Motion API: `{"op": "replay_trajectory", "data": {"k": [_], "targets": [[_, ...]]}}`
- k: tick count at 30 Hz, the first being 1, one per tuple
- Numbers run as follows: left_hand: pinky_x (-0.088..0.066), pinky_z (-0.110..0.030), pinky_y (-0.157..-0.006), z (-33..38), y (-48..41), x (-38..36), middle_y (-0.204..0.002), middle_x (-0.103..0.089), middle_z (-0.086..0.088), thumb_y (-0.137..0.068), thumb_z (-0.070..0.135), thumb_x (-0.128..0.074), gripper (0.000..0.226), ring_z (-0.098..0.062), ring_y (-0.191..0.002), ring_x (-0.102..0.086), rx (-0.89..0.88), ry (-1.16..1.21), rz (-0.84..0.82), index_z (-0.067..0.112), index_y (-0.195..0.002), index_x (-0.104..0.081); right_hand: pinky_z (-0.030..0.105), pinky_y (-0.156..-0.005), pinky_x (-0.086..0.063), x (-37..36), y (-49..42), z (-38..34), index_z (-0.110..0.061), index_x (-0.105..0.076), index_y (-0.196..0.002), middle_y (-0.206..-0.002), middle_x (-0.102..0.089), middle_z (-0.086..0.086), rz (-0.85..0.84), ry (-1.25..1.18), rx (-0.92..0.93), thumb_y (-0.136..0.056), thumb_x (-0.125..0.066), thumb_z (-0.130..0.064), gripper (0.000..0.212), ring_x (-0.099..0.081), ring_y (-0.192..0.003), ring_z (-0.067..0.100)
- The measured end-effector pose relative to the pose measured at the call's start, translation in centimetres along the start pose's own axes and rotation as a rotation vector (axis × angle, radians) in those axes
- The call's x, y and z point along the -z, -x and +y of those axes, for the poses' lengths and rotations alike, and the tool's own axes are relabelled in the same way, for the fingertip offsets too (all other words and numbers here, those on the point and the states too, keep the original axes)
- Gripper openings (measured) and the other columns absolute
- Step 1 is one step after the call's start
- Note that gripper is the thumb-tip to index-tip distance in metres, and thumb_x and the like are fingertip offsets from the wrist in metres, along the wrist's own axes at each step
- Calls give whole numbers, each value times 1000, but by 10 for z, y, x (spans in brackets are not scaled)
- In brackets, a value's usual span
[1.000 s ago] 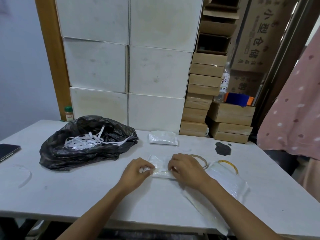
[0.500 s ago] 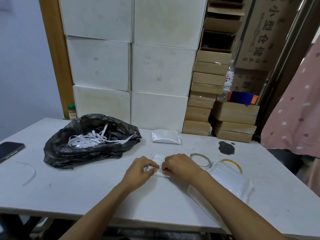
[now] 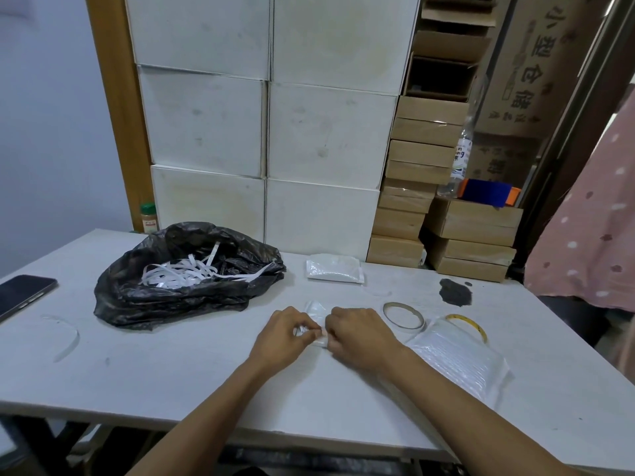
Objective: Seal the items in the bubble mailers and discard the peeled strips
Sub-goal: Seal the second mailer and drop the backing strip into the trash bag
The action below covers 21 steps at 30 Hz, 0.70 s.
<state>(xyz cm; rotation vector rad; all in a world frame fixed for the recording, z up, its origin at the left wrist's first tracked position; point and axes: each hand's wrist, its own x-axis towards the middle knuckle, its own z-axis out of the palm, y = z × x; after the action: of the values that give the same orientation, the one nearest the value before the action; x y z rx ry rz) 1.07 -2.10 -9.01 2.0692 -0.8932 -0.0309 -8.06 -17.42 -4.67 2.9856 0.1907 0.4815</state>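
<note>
Both hands meet at frame centre over a small bubble mailer point(image 3: 314, 309) lying flat on the white table point(image 3: 171, 372). Left hand point(image 3: 283, 334) pinches the mailer's near edge between thumb and fingertips; right hand point(image 3: 357, 333) is curled, fingers pinching the same edge from the other side. Likely working the flap or its peel strip, with the table as backing so the flap can be pressed down flat. Can't tell whether a strip is coming off: the hands cover that edge.

Black trash bag point(image 3: 185, 280) sits open at left centre, near the left hand, full of white peeled strips point(image 3: 185, 271). Probably parked there so each strip gets dropped in without reaching far. A finished-looking white mailer point(image 3: 335, 269) lies further back, upper centre of the table, out of the work zone. A stack of empty mailers point(image 3: 457, 359) waits at lower right, just beside the right forearm, partly under it. Two tape rings, grey point(image 3: 403, 316) and yellow point(image 3: 465, 324); the yellow one is partly hidden by the stack.

A phone point(image 3: 22, 292) is cut off at the left edge. One stray clear strip point(image 3: 65, 334) lies on the table at left, faint, hard to make out. Mailer contents not visible. Dark blotch point(image 3: 455, 292) at right: unclear what it is.
</note>
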Motion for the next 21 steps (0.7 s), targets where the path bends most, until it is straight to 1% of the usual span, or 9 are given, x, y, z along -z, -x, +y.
{"op": "replay_trajectory", "data": {"k": [2, 4, 6, 8, 10, 13, 16, 18, 21], "targets": [[-43, -25, -79, 2, -1, 1, -92, -61, 12, -81, 34, -68, 23, -5, -92, -51, 7, 1, 6, 53, -70, -61, 32, -60, -41, 1, 4, 5, -21, -60, -77, -80, -63, -4, 10, -218, -192, -79, -46, -35, 20, -58, -70, 19], [-43, -24, -77, 2, 0, 2, -91, -60, 12, -80, 33, -68, 18, -4, -90, -51, 12, -2, 8, 49, -73, -65, 29, -64, -47, 1, 7, 8, -21, -60, -75, -76, -64, -8, 43, -423, -316, -78, -54, -25, 8, -58, -71, 12], [-41, -21, -75, 2, 2, 1, -90, -59, 12, -81, 34, -67, 10, -4, -92, -50, 16, -15, 7, 44, -79, -69, 27, -65, -49, 0, 9, 12, -19, -61, -73, -71, -65, -9, 96, -650, -433, -78, -60, -17, 6, -59, -67, 8], [-39, -18, -73, 2, 3, 1, -89, -58, 12, -81, 35, -67, 7, -5, -94, -48, 19, -20, 8, 42, -81, -69, 25, -62, -50, 1, 11, 16, -14, -61, -72, -67, -63, -6, 194, -938, -581, -82, -60, -8, 12, -61, -63, 9], [-39, -19, -72, 4, 3, 2, -88, -57, 13, -82, 34, -67, 8, -5, -93, -48, 12, -20, 4, 41, -80, -68, 23, -60, -53, 3, 12, 19, -8, -60, -75, -68, -62, 5, 255, -1191, -696, -88, -57, -1, 15, -64, -63, 14], [-41, -20, -74, 4, 5, 3, -89, -58, 12, -82, 32, -66, 6, -7, -92, -49, -2, -22, 8, 34, -84, -72, 20, -56, -54, 5, 11, 18, -4, -58, -75, -68, -59, 15, 261, -1424, -787, -92, -51, 2, 20, -65, -59, 18], [-39, -20, -75, 4, 5, 2, -93, -59, 9, -83, 34, -65, 9, -8, -96, -48, -4, -31, 2, 33, -89, -72, 18, -51, -54, 12, 9, 24, -5, -57, -74, -64, -60, 10, 428, -1630, -952, -95, -51, -3, 22, -63, -53, 13], [-40, -22, -76, 3, 5, 2, -94, -59, 9, -84, 34, -64, 9, -9, -96, -48, -5, -40, 2, 32, -90, -71, 19, -52, -55, 18, 7, 31, -2, -58, -77, -63, -56, 9, 511, -1721, -958, -96, -53, -4, 20, -59, -55, 14], [-43, -25, -78, 5, 6, 2, -94, -59, 7, -84, 32, -64, 8, -10, -95, -48, -10, -47, -6, 31, -89, -71, 19, -53, -56, 25, 6, 31, -2, -55, -74, -61, -52, 8, 548, -1840, -920, -96, -51, -1, 23, -56, -57, 15]]}}
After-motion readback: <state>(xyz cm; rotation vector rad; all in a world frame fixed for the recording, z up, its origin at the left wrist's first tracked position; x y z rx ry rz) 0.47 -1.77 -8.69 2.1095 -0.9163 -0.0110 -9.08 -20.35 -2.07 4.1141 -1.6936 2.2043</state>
